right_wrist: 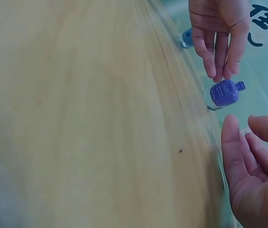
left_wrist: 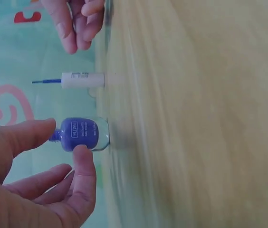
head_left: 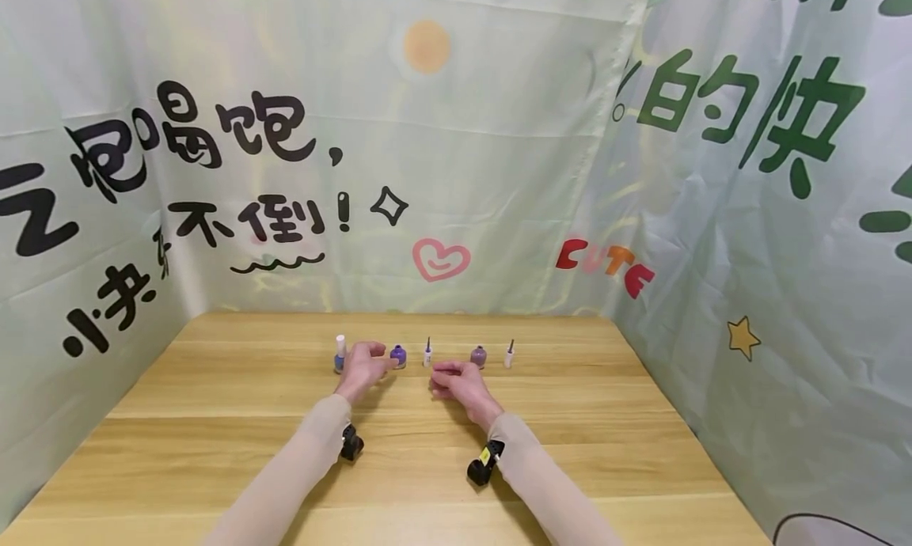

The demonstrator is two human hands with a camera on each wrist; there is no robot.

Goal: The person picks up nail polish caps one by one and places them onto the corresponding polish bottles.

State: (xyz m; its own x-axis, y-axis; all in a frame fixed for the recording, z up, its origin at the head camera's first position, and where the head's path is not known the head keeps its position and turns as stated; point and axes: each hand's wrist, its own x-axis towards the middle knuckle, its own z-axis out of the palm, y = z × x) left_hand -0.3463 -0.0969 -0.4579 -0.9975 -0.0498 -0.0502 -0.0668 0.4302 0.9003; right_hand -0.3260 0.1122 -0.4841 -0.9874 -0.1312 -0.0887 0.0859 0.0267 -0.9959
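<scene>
An uncapped purple nail polish bottle stands upright on the wooden table. Beside it is my left hand, its thumb and index fingertip spread apart and right at the bottle in the left wrist view. To the right, a white nail polish cap stands with its brush pointing up. Just in front of that cap hovers my right hand, thumb and fingers parted around nothing. From the right wrist camera, the right-hand fingers largely hide the cap, while the purple bottle shows beyond them.
Left of my left hand is a blue nail polish bottle with its white cap on. Farther right stand an uncapped mauve bottle and another white brush cap, brush up. Printed cloth hangs behind and beside the table.
</scene>
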